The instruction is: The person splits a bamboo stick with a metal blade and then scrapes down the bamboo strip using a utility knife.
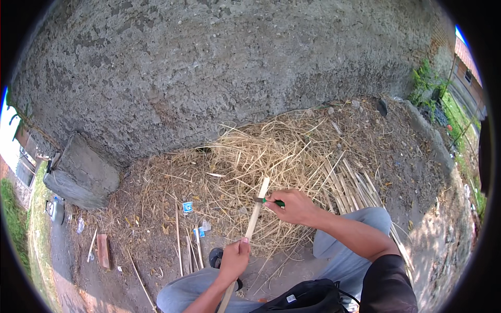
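My left hand (234,259) grips a long pale bamboo strip (257,212) near its lower part, holding it slanted up and away from me. My right hand (295,207) is closed on a knife with a green handle (273,202), its blade set against the strip just below the top end. Both hands work over my knees in grey trousers (344,255). A heap of dry straw-like shavings (266,161) lies on the ground right beyond the strip.
A rough grey concrete wall (219,68) stands close ahead, with a concrete block (81,175) at its left foot. Split bamboo slats (352,188) lie in a row to my right. Loose sticks and small scraps (188,229) lie on the dirt at left. A black bag (308,297) rests on my lap.
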Demonstrator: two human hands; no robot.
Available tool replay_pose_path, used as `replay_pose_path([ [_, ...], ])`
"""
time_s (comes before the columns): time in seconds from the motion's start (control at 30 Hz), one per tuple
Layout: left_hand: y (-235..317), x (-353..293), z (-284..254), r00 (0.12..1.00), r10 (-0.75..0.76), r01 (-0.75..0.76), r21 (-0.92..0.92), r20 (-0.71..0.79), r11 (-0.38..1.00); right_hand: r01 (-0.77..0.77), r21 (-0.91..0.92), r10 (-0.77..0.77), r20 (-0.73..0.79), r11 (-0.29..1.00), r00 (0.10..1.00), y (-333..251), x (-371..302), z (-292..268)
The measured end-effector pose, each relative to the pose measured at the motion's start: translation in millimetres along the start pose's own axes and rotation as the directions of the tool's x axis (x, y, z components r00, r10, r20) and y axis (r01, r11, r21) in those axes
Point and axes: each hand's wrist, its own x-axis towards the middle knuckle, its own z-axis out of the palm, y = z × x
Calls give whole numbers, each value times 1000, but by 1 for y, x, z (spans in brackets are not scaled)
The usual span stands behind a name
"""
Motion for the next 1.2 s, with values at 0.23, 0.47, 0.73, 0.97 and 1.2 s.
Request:
replay_pose_path([
  [0.23, 31, -14, 10, 964, 208, -136, 368, -165, 920, -7, 35, 8, -30, 999, 1000, -2, -3, -2],
  [0.47, 52, -22, 17, 975, 142, -46, 467, -172, 883, 41, 52, -36, -97, 998, 995, -3, -14, 0],
  [0.73, 42, -24, 16, 979, 158, -80, 466, -132, 881, 54, -63, -66, -203, 997, 977, 19, -6, 11],
  [0.97, 41, -20, 25, 982, 185, -141, 507, -36, 851, -258, -259, 206, -212, 931, 955, 93, 24, 9],
  [1.2, 42, -19, -11, 974, 116, -7, 488, -192, 873, -351, 176, 393, -406, 920, 825, 101, 27, -49],
])
